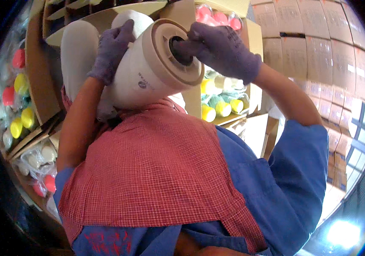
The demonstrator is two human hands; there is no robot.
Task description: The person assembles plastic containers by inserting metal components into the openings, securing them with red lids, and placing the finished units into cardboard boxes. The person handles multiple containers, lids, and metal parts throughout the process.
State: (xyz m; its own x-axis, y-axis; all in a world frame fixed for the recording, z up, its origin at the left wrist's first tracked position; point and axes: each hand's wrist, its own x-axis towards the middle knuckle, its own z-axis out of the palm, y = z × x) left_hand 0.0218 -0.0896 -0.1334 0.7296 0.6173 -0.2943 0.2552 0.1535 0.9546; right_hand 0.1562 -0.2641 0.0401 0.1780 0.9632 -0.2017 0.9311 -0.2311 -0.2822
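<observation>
A large off-white cylinder (135,77), like a jug or flask body, lies tilted across my lap with its beige ringed end (156,38) facing up and right. My left hand (111,51), in a grey-purple glove, is closed against its left side; its fingertips are partly hidden. At the dark round centre (176,50) of that end, my gloved right hand (223,47) is closed, with its fingers reaching into or onto this part. Whatever sits between those fingers cannot be made out. Two white rounded shapes (79,55) show beside and behind my left hand.
Behind the cylinder stands an open carton (255,55) with red- and yellow-capped items. More capped items in clear plastic (20,85) lie at the left, beside a cardboard wall (42,64). A divided box (67,13) is at the top left. Stacked cartons (314,55) line the right.
</observation>
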